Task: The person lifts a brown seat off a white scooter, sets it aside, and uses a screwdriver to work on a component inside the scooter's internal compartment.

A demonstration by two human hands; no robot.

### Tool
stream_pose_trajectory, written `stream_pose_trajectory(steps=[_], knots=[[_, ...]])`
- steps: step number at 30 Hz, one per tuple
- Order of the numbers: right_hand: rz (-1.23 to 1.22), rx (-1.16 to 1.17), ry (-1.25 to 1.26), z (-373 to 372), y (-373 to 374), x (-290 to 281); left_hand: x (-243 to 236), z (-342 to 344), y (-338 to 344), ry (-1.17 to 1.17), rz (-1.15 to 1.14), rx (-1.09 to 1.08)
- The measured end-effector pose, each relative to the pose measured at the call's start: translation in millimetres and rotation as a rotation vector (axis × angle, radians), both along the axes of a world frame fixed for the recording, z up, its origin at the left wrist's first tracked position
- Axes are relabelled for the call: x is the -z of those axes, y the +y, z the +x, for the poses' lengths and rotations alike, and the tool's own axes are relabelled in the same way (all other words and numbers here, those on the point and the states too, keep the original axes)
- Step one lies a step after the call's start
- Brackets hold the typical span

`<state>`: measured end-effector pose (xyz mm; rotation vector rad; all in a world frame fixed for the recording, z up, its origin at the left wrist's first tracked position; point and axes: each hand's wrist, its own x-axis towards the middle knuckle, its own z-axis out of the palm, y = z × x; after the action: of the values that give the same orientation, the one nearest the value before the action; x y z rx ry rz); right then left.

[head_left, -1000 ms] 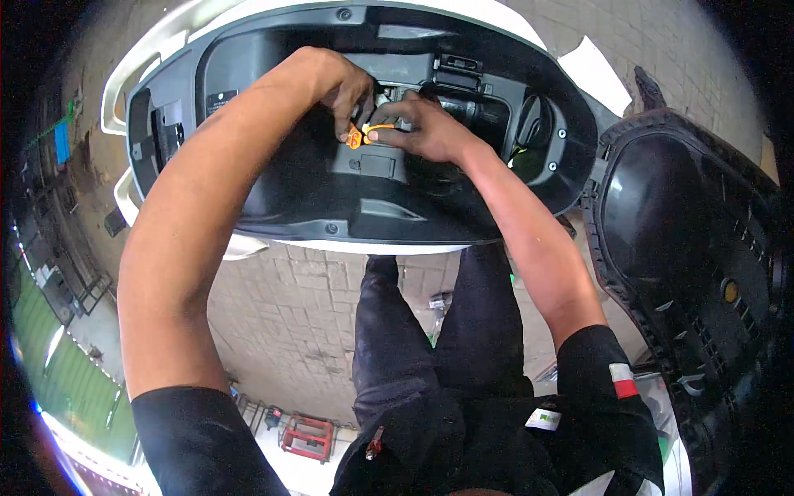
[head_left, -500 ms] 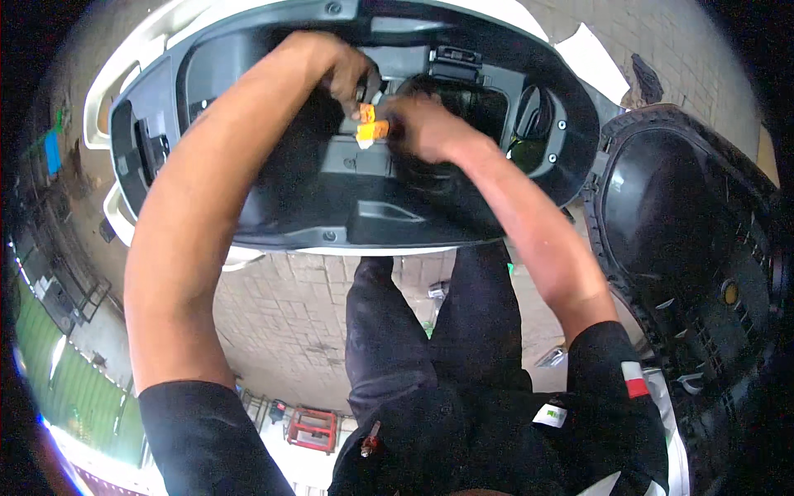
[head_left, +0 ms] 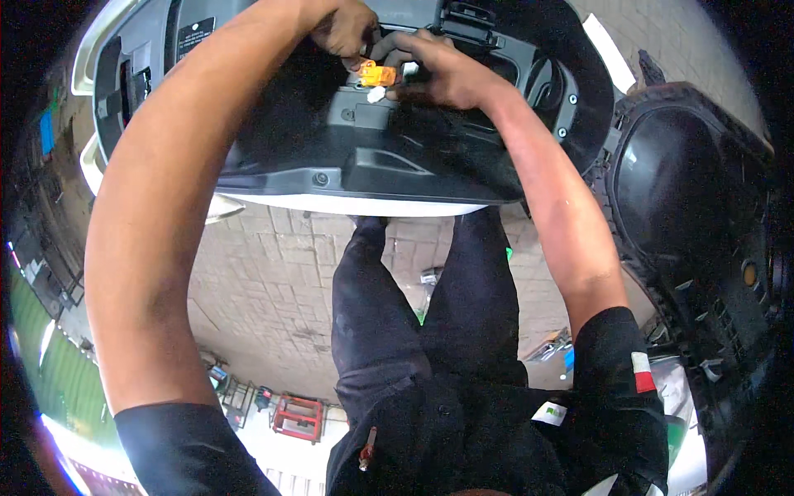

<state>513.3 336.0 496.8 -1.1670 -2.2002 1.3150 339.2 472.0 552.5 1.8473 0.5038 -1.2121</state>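
Left hand (head_left: 343, 29) fingers pinched on orange connector (head_left: 376, 75), right hand (head_left: 438, 70) fingers curled around it, over black scooter panel (head_left: 331, 140)

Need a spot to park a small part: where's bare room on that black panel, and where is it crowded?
Free: the smooth dark stretch of the black panel, between the left forearm and the raised moulding by the screw. Also the paved floor below the panel's white edge. Crowded: the top middle, where the left hand and right hand meet at the orange connector.
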Motion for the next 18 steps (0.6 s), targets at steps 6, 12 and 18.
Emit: stream_pose_trajectory(steps=[6,12,18], knots=[[0.247,0.301,0.076,-18.0,-24.0,5.4,9.4,-25.5,-2.0,-0.069,0.154,-0.045],[0.219,0.297,-0.141,-24.9,-24.9,-8.7,-26.7,-3.2,-7.2,-0.007,0.049,0.027],[0.222,0.297,-0.025,-32.8,-15.4,-8.5,-30.6,-14.2,6.9,-0.081,0.021,0.085]])
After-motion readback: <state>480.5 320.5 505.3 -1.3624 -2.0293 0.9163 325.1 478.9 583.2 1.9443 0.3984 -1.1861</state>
